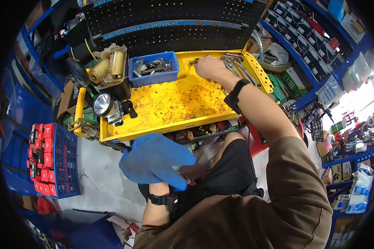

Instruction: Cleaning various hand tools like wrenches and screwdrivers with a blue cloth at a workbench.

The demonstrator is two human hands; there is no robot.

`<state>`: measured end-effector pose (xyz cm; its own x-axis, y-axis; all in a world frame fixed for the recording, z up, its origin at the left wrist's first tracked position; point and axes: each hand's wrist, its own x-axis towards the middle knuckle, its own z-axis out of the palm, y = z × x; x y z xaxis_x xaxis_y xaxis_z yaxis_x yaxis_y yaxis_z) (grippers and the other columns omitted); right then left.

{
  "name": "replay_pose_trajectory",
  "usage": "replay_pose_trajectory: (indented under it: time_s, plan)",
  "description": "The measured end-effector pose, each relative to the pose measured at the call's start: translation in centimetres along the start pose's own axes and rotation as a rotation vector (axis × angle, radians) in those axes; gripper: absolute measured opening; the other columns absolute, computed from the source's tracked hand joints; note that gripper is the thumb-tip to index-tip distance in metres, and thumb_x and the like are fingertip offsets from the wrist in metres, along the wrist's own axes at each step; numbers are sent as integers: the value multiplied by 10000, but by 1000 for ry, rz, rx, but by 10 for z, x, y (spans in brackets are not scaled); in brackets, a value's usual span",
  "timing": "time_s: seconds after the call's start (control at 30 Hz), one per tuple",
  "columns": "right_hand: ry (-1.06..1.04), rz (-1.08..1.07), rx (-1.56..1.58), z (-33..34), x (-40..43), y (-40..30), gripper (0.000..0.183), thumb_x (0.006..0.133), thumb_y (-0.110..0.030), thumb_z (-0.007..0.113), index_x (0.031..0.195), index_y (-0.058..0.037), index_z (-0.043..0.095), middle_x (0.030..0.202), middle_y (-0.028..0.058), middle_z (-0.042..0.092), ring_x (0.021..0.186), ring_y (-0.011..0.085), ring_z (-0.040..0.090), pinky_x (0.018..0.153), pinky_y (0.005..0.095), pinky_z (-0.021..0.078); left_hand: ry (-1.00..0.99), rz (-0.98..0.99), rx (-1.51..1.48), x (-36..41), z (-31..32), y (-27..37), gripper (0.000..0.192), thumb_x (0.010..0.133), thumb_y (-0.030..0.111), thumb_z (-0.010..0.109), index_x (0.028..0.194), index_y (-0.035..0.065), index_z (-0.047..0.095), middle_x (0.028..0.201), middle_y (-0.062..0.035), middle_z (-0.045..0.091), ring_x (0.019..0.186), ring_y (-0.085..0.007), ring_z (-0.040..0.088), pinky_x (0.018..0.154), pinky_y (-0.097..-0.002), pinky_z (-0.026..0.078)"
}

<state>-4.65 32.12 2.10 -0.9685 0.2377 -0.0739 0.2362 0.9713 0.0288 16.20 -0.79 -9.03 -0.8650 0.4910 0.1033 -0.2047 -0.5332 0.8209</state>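
Note:
My right hand [209, 68] reaches over the back of a yellow metal tool cart tray [180, 99], its fingers closed on a small brownish tool whose end shows at the left of the fist. Beside it, at the tray's right end, lie several wrenches [244, 70]. A blue plastic bin [154, 81] with metal parts stands to the left of that hand. In front of the tray, a blue cloth [154, 158] covers my left hand [162, 180]; its fingers are hidden.
A lamp [103, 105] and wrapped yellow rolls [116, 64] stand at the tray's left. Behind rises a black pegboard [174, 37]. A blue crate [65, 162] with red boxes sits left on the floor. A chain [84, 126] hangs by the cart's handle. Loaded blue shelves flank the right.

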Motion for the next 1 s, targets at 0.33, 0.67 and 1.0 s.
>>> replay_pose_trajectory:
  time_s: [0.33, 0.67, 1.0]
  plan:
    - [101, 8, 1675, 1, -185, -1, 317, 1072, -303, 397, 858, -101, 514, 692, 2, 498, 564, 117, 445, 564, 282, 396, 3, 282, 1494, 27, 32, -21, 386, 712, 306, 775, 981, 75, 622, 837, -91, 623, 874, -270, 624, 729, -404, 495]
    - [330, -267, 1196, 43, -276, -32, 192, 1066, -170, 455, 972, -7, 491, 759, 223, 554, 695, 412, 573, 668, 424, 469, 171, 175, 134, 80, 110, -68, 186, 984, 253, 628, 1067, 87, 636, 983, -33, 628, 907, -116, 595, 791, -279, 507]
    - [246, -331, 955, 58, -309, -16, 162, 1010, -160, 515, 971, -3, 528, 845, 329, 622, 836, 528, 601, 712, 586, 467, 563, 73, -119, 76, 154, -17, 329, 1056, 385, 510, 1196, 91, 560, 1116, -25, 598, 983, -133, 579, 888, -317, 506]
